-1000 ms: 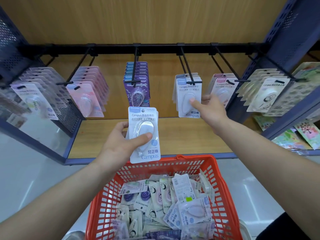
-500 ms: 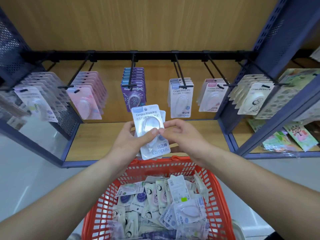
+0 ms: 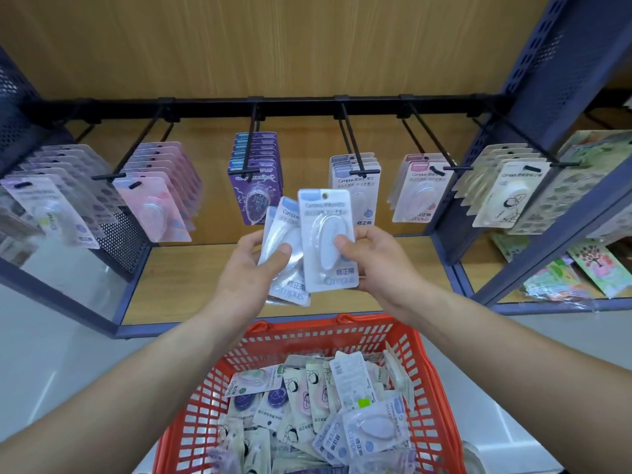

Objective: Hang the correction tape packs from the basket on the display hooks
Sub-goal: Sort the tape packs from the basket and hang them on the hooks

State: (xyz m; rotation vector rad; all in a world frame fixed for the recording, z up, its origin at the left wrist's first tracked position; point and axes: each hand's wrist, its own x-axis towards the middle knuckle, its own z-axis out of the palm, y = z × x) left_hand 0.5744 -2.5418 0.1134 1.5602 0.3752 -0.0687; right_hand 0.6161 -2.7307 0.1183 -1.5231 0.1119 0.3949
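Held pack: a white-and-blue correction tape pack [image 3: 326,239] is held upright at frame centre, hang hole uppermost, just below the hook tips and on no hook yet.
Right hand: the right hand [image 3: 383,265] is clamped on that pack, thumb across the blister.
Spare packs: a few matching packs [image 3: 282,234] are fanned just left of it, overlapped by it.
Left hand: the left hand [image 3: 242,271] is closed round the spare packs.
Likely hook: the hook right of centre [image 3: 352,145] already carries matching hung packs [image 3: 366,193].
Basket: the red basket [image 3: 307,336], at bottom centre, is heaped with mixed loose packs [image 3: 342,381].
Progress: every hook on the black rail [image 3: 290,106] bears stock; judged well short of done, as the handful and the heap remain.
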